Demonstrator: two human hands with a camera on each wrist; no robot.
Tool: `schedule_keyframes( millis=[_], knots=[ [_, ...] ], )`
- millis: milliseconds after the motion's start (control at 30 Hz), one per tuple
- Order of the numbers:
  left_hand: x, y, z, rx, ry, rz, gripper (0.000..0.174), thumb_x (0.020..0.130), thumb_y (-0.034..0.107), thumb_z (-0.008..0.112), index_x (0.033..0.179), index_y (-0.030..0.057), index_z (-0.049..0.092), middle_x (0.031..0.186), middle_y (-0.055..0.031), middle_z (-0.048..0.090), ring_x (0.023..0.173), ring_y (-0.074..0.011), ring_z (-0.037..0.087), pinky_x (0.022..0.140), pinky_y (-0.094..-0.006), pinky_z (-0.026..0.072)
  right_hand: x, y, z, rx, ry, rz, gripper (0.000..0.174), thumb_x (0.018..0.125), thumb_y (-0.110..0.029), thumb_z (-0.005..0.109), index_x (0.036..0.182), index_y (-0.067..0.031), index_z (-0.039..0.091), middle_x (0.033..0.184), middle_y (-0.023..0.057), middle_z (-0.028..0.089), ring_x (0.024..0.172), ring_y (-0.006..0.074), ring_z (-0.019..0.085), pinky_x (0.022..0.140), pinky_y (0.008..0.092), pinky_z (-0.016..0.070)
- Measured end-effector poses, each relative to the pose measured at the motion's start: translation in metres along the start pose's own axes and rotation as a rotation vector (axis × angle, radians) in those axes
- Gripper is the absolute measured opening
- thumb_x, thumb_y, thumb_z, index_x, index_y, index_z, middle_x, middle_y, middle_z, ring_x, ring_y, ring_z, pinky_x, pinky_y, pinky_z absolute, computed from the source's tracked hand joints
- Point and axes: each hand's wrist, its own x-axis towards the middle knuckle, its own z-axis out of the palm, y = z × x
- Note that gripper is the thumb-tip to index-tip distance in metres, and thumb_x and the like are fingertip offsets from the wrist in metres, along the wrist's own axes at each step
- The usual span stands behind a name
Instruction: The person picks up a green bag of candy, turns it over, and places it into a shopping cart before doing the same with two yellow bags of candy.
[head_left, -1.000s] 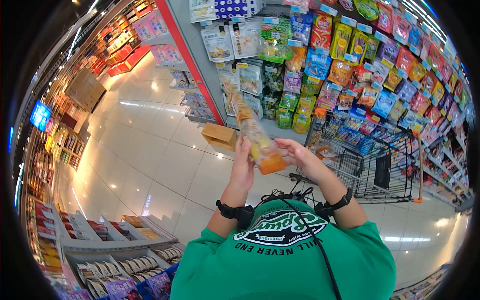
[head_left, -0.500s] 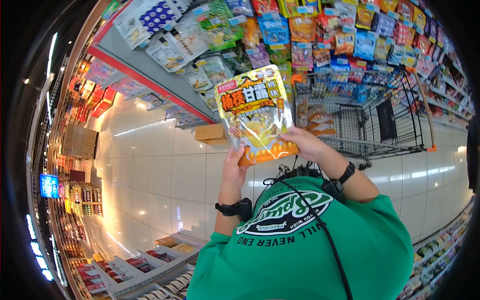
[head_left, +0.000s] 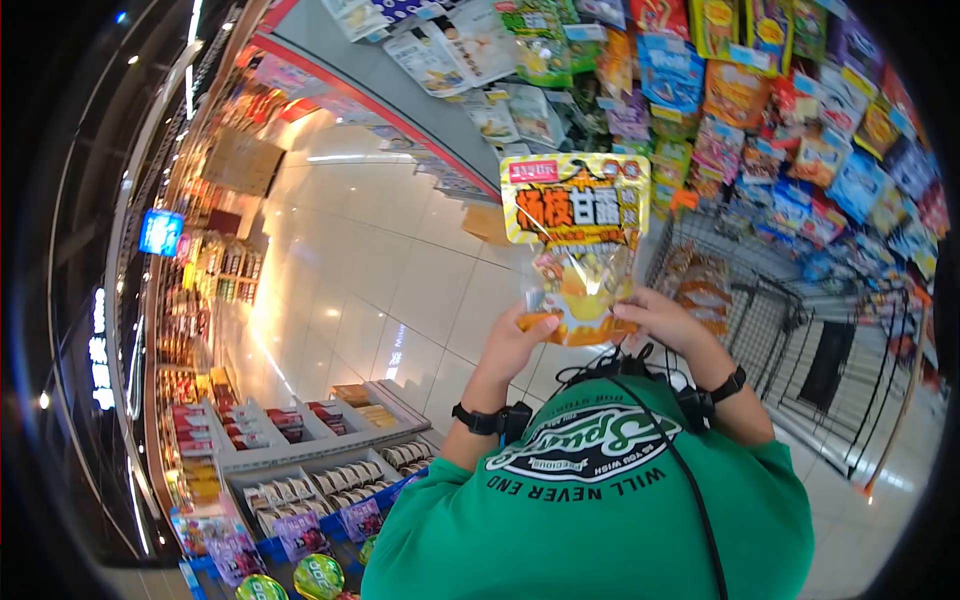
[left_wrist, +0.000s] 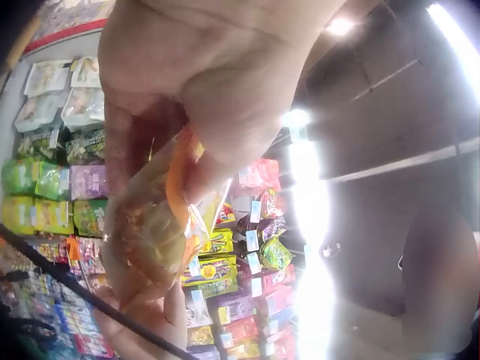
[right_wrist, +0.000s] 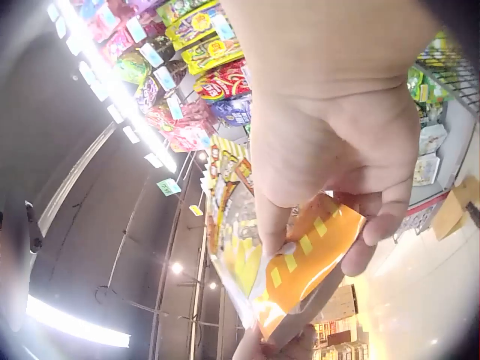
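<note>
A yellow, orange and clear snack pouch stands upright in front of the chest in the head view, its printed front toward the head camera. The left hand pinches its lower left corner, thumb on the front. At the lower right, the right hand pinches it the same way. In the left wrist view the left hand holds the pouch by its orange edge. The right wrist view has the right hand gripping the orange bottom, fingers curled behind it.
A wire shopping cart with several brown packs inside stands at the right. Hanging bags of candy fill the shelf ahead. A product stand is at the lower left, and tiled floor lies between.
The pouch, blurred and slanted a second ago, has turned its front to the head camera and straightened. Both hands still hold its lower part. The head view has shifted, with the cart now further right.
</note>
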Motion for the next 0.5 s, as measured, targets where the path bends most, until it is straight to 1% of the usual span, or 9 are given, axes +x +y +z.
schedule_keyframes(
  millis=[33, 67, 133, 167, 233, 267, 333, 467, 500],
  knots=[
    [0.0, 0.009, 0.006, 0.046, -0.008, 0.008, 0.041, 0.081, 0.019, 0.067, 0.113, -0.0014, 0.053, 0.102, -0.006, 0.06, 0.09, -0.0136, 0.058, 0.08, -0.0259, 0.0473, 0.008, 0.005, -0.009, 0.05, -0.067, -0.02, 0.051, 0.086, -0.033, 0.057, 0.124, -0.0022, 0.04, 0.102, 0.0106, 0.059, 0.067, 0.0153, 0.062, 0.047, 0.0212, 0.0467],
    [0.0, 0.015, 0.012, 0.089, -0.016, 0.011, 0.041, 0.081, 0.019, 0.066, 0.114, -0.002, 0.052, 0.102, -0.0063, 0.061, 0.091, -0.0136, 0.058, 0.08, -0.0259, 0.0473, 0.013, 0.003, -0.02, 0.018, -0.117, -0.05, 0.051, 0.085, -0.032, 0.059, 0.123, -0.0026, 0.04, 0.103, 0.0108, 0.059, 0.072, 0.0136, 0.061, 0.049, 0.0204, 0.0457],
    [0.002, 0.018, 0.017, 0.126, 0.02, 0.041, 0.043, 0.082, 0.018, 0.066, 0.116, -0.0032, 0.051, 0.102, -0.007, 0.061, 0.094, -0.0137, 0.057, 0.08, -0.0264, 0.0472, 0.022, -0.004, -0.027, 0.085, -0.139, -0.044, 0.052, 0.082, -0.025, 0.064, 0.123, -0.0023, 0.041, 0.104, 0.009, 0.059, 0.082, 0.0141, 0.059, 0.062, 0.0237, 0.0486],
    [0.001, 0.021, 0.018, 0.155, 0.038, 0.041, 0.044, 0.082, 0.017, 0.065, 0.118, -0.0033, 0.05, 0.103, -0.0071, 0.061, 0.093, -0.0129, 0.057, 0.081, -0.0265, 0.0466, 0.028, -0.008, -0.026, 0.08, -0.165, -0.047, 0.052, 0.082, -0.025, 0.064, 0.123, -0.0023, 0.041, 0.104, 0.009, 0.059, 0.082, 0.0141, 0.059, 0.062, 0.0237, 0.0486],
    [-0.004, 0.034, 0.021, 0.282, 0.104, 0.088, 0.044, 0.082, 0.015, 0.065, 0.12, -0.0029, 0.05, 0.102, -0.0077, 0.062, 0.092, -0.013, 0.057, 0.08, -0.0271, 0.0466, 0.04, -0.019, -0.019, 0.19, -0.143, -0.207, 0.053, 0.076, -0.016, 0.07, 0.12, -0.0018, 0.045, 0.105, 0.008, 0.058, 0.091, 0.0142, 0.056, 0.078, 0.0281, 0.0468],
    [-0.006, 0.041, 0.022, 0.287, 0.128, 0.112, 0.044, 0.082, 0.015, 0.065, 0.12, -0.0029, 0.05, 0.102, -0.0077, 0.062, 0.092, -0.013, 0.057, 0.08, -0.0271, 0.0466, 0.046, -0.024, -0.015, 0.173, -0.168, -0.222, 0.053, 0.076, -0.016, 0.07, 0.12, -0.0018, 0.045, 0.105, 0.008, 0.058, 0.091, 0.0142, 0.056, 0.078, 0.0281, 0.0468],
    [-0.006, 0.047, 0.025, 0.117, 0.333, 0.306, 0.039, 0.081, 0.014, 0.066, 0.114, -0.0031, 0.054, 0.095, -0.0094, 0.064, 0.089, -0.0159, 0.059, 0.077, -0.0298, 0.0486, 0.053, -0.04, -0.011, -0.028, -0.079, -0.225, 0.054, 0.072, -0.011, 0.074, 0.118, -0.0011, 0.048, 0.107, 0.0077, 0.058, 0.094, 0.0143, 0.055, 0.086, 0.0306, 0.0433],
    [-0.004, 0.022, -0.011, -0.204, 0.347, 0.304, 0.042, 0.079, 0.023, 0.069, 0.11, -0.0019, 0.055, 0.1, -0.0124, 0.062, 0.09, -0.0201, 0.06, 0.077, -0.0327, 0.05, 0.054, -0.089, 0.008, -0.148, -0.107, -0.264, 0.055, 0.07, -0.016, 0.077, 0.116, 0.0006, 0.05, 0.101, 0.0062, 0.06, 0.092, 0.0115, 0.056, 0.078, 0.0259, 0.0462],
    [0.002, 0.022, -0.022, -0.241, 0.254, 0.339, 0.048, 0.078, 0.029, 0.07, 0.11, -0.0025, 0.054, 0.103, -0.0137, 0.06, 0.093, -0.0217, 0.06, 0.077, -0.0337, 0.0505, 0.046, -0.107, 0.017, -0.268, -0.081, -0.296, 0.056, 0.07, -0.018, 0.077, 0.116, -0.0002, 0.051, 0.1, 0.0058, 0.06, 0.09, 0.011, 0.056, 0.075, 0.0245, 0.0466]
  ],
)
